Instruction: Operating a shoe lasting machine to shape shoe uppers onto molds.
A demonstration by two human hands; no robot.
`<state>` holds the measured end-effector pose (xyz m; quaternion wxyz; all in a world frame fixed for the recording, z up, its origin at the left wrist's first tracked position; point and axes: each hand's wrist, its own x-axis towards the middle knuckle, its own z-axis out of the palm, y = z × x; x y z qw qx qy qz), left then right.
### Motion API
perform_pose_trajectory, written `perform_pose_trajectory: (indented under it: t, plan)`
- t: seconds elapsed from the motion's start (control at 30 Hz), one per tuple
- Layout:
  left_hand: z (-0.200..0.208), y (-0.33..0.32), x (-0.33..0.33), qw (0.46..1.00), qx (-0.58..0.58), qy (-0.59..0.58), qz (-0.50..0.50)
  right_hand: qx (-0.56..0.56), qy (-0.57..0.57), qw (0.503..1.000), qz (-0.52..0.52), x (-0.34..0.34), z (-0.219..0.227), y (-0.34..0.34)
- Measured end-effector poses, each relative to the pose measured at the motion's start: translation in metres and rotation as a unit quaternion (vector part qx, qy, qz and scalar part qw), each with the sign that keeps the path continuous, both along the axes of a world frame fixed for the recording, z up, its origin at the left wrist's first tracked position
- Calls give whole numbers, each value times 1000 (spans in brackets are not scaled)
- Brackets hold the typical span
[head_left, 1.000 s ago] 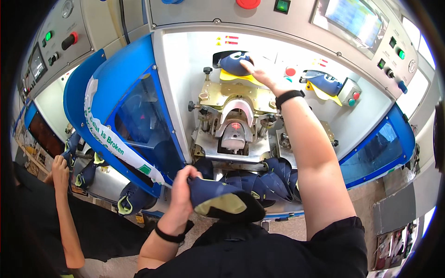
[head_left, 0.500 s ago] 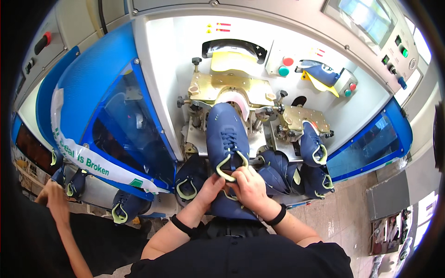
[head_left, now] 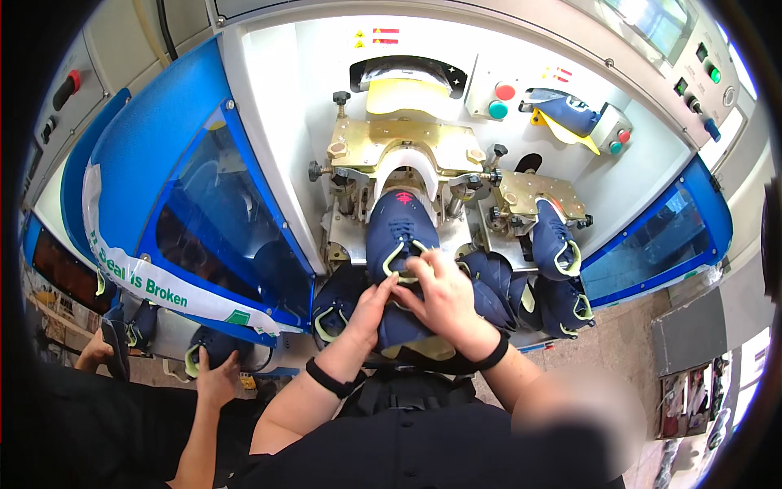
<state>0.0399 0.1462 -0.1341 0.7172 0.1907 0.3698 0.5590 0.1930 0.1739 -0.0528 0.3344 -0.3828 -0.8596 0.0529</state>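
Taken as the hub of a clock, the navy shoe upper (head_left: pixel 397 232) lies at the front of the middle press station, its long axis running close to the 12-to-6 line: the rounded toe points to 12 o'clock and the lime-lined ankle opening faces 6, toward the wearer. The toe reaches the mouth of the white arch-shaped pad (head_left: pixel 421 165) beneath the brass plate (head_left: pixel 407 134), and a red light mark (head_left: pixel 404 198) falls on the toe, probably a guide for centring it. The left hand (head_left: pixel 369 312), at 7 o'clock, has thumb and fingers pinched together on the heel edge of the collar, likely because that end keeps fingers clear of the pad and lets the toe be steered. The right hand (head_left: pixel 446 297), at 5 o'clock, is half curled over the opening, index finger and thumb somewhat parted; I cannot tell whether it grips the collar or merely touches it. Just below both hands, at 6 o'clock, hangs a second upper (head_left: pixel 405 328) with pale lining showing; what supports it is hidden. At 3 o'clock another upper (head_left: pixel 555 244) sits at the neighbouring station, toe toward 11, its matching attitude suggesting the same toe-first seating. Loose uppers (head_left: pixel 491 287) crowd the front edge at 4 o'clock, presumably for easy reach.
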Motion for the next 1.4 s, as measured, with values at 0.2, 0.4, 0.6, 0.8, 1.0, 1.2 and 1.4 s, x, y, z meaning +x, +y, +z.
perform_pose_trajectory:
  t: [0.2, 0.4, 0.6, 0.8, 1.0, 1.2, 1.4]
  plan:
    - [-1, 12, -6, 999, -32, -33, -8, -7, -138, 990, 3, -14, 5, 40]
    - [-3, 15, -12, 1000, -13, -3, -19, -53, -49, 997, 19, -17, -16, 41]
    - [2, 17, -8, 1000, -10, -23, -17, -49, -36, 998, 7, -18, -13, 43]
    - [-1, 20, -8, 1000, -6, -18, -19, -72, -16, 997, 14, -17, -11, 44]
    - [-2, 22, -9, 999, -8, -1, -32, -53, -31, 998, 1, -17, -11, 44]
    - [-7, 22, -8, 1000, -14, -16, -8, -46, -79, 996, 0, -18, -5, 51]
    - [-14, 21, -8, 1000, -22, 7, 9, -124, -153, 980, -2, -24, -5, 65]
